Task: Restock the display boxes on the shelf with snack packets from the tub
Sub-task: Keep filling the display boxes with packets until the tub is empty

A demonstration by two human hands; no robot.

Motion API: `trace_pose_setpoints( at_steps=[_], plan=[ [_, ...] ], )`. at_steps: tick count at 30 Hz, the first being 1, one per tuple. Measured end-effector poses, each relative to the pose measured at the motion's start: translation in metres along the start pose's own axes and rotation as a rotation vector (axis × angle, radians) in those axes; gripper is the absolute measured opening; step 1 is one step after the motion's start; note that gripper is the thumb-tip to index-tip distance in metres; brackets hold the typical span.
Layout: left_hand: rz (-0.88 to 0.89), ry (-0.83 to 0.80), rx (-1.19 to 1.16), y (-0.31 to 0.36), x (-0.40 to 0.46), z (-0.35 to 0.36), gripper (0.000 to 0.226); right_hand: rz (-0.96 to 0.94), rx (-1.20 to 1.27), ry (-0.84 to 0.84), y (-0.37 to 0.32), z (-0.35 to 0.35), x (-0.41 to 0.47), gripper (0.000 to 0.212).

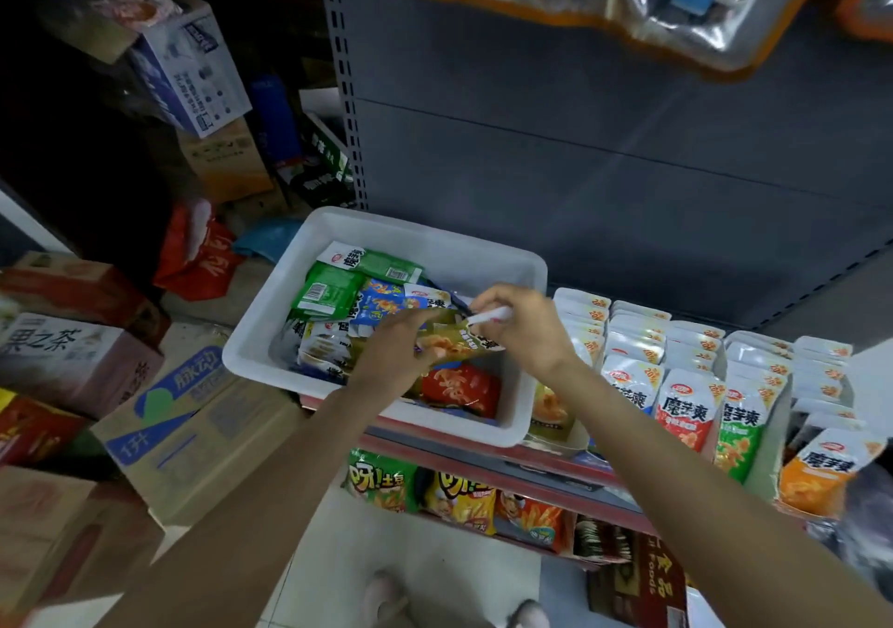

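A white plastic tub [270,332] stands on the shelf's left end, holding several mixed snack packets: green, blue, white and a red one [459,388]. Over the tub my left hand [391,361] grips a small stack of olive-yellow packets [447,342]. My right hand [522,325] pinches the white top edge of a packet on that stack. To the right, display boxes [676,386] hold upright rows of white-topped packets with red, green and orange fronts. A box [555,417] right beside the tub holds olive packets.
Grey shelving back panel [628,168] rises behind the tub. A lower shelf carries crisp bags [459,502]. Cardboard cartons [183,434] are piled on the floor at left. Bags in clear packaging [676,8] hang overhead. My shoes show on the white floor [435,574].
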State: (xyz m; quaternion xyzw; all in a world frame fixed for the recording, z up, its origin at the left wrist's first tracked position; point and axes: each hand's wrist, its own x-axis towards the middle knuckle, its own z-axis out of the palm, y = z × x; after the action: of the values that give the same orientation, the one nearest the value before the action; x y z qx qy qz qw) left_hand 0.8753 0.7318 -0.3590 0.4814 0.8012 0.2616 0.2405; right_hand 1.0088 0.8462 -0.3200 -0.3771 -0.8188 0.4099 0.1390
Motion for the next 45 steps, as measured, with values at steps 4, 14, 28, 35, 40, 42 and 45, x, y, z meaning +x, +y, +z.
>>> trace_pose_setpoints(
  at_steps=[4, 14, 28, 35, 40, 42, 45],
  plan=[
    [0.062, 0.011, -0.13, 0.022, 0.007, 0.004, 0.028, -0.027, 0.163, 0.102, 0.004, -0.023, -0.003, 0.016],
    [0.019, -0.056, -0.32, 0.067, 0.019, 0.033, 0.03, 0.056, 0.304, 0.233, 0.034, -0.086, -0.029, 0.017],
    [-0.073, -0.234, -0.249, 0.079, 0.022, 0.071, 0.054, 0.08, -0.082, 0.261, 0.068, -0.119, -0.046, 0.015],
    [-0.097, -0.223, -0.252, 0.082, 0.021, 0.071, 0.063, -0.002, -0.255, 0.106, 0.073, -0.107, -0.04, 0.013],
    [-0.095, -0.214, -0.234, 0.085, 0.021, 0.07, 0.06, -0.001, -0.508, -0.028, 0.079, -0.079, -0.031, 0.037],
    [-0.1, -0.206, -0.222, 0.086, 0.021, 0.071, 0.059, 0.001, -0.593, -0.04, 0.08, -0.07, -0.033, 0.041],
    [-0.096, -0.2, -0.225, 0.083, 0.02, 0.074, 0.056, -0.068, -0.691, 0.046, 0.086, -0.058, -0.042, 0.041]
  ],
)
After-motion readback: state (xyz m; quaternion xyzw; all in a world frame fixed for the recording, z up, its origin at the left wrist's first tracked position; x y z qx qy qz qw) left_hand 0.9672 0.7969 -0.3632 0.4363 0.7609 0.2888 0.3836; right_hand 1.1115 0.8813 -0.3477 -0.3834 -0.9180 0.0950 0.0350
